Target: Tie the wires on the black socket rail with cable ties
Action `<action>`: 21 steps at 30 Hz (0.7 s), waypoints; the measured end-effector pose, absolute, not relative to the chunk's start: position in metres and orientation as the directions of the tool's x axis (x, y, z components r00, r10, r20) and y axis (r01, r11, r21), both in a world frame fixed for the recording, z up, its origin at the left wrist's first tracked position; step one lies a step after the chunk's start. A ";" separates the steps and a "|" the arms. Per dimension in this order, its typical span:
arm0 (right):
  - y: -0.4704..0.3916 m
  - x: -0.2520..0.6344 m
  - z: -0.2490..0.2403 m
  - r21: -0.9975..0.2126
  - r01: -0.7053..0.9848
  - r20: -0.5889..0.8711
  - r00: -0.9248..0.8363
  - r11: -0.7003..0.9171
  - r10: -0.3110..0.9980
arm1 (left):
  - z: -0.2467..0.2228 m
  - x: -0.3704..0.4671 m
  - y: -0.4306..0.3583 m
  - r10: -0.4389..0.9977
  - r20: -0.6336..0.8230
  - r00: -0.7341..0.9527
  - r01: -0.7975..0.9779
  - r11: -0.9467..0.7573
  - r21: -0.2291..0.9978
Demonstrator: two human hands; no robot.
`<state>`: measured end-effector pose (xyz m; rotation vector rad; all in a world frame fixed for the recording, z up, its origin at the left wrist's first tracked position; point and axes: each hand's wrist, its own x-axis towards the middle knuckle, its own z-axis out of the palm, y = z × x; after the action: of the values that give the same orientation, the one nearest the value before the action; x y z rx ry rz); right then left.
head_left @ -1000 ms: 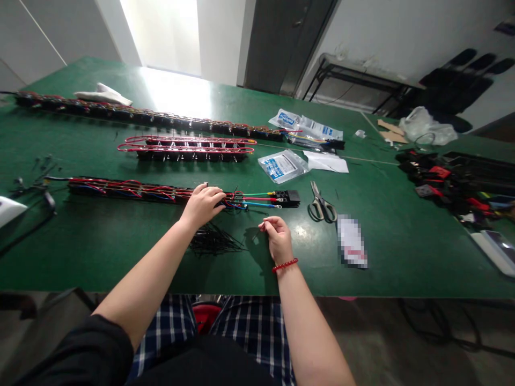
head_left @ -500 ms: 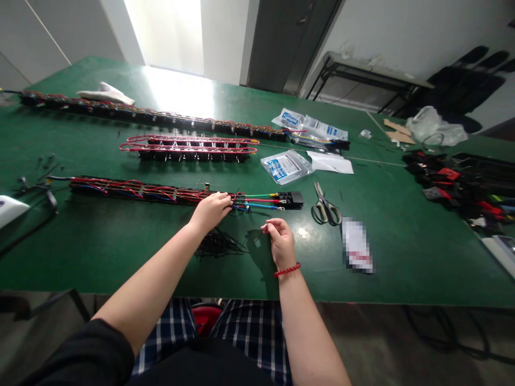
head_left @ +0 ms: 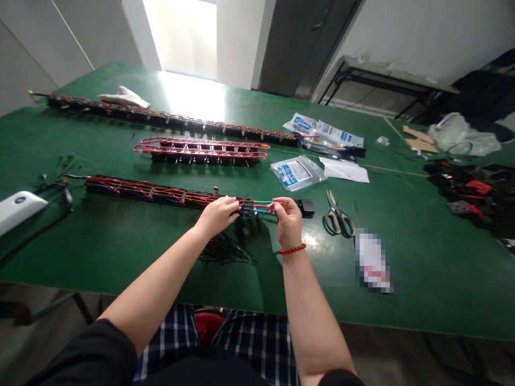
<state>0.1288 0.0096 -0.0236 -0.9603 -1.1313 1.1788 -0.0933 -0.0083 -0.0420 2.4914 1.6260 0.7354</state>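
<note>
Curling my left hand [head_left: 219, 216] over the wired strip [head_left: 161, 194]; right hand [head_left: 289, 221] pinching, object unclear.
Likely stiff, wires [head_left: 262, 202] delicate; grip its sides.

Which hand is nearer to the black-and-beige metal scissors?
The right hand, left of the scissors, at the green, red and blue wires. The left hand is farther left, at the long black wired strip.

On the table [head_left: 341, 289], we take our left hand [head_left: 221, 215] on the nearest strip [head_left: 161, 194] as clock centre: the loose ties [head_left: 225, 250] lie at six, our right hand [head_left: 287, 217] and then the scissors [head_left: 339, 219] at three. At two we have the plastic bag [head_left: 296, 172]; behind the nearest strip come the middle strip [head_left: 207, 153], between eleven and twelve, and the far strip [head_left: 177, 120].
</note>
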 end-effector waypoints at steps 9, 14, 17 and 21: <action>0.056 0.114 -0.030 -0.979 -0.073 0.192 -0.017 0.190 0.981 | -0.050 -0.105 0.003 0.886 0.318 0.339 0.776 -0.454 0.438; 0.072 0.104 -0.033 -0.983 -0.046 0.175 0.018 0.176 0.984 | -0.051 -0.107 0.020 0.881 0.304 0.364 0.746 -0.471 0.471; 0.083 0.098 -0.032 -0.983 -0.026 0.180 0.049 0.181 0.983 | -0.052 -0.109 0.030 0.882 0.315 0.350 0.738 -0.467 0.487; 0.101 0.092 -0.028 -0.979 0.001 0.206 0.011 0.206 0.979 | -0.054 -0.113 0.042 0.877 0.349 0.330 0.733 -0.471 0.491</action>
<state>0.0917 0.1015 -0.0277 -1.0607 -1.2919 1.0473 -0.1125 0.0424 -0.0541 2.3506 1.4564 0.8539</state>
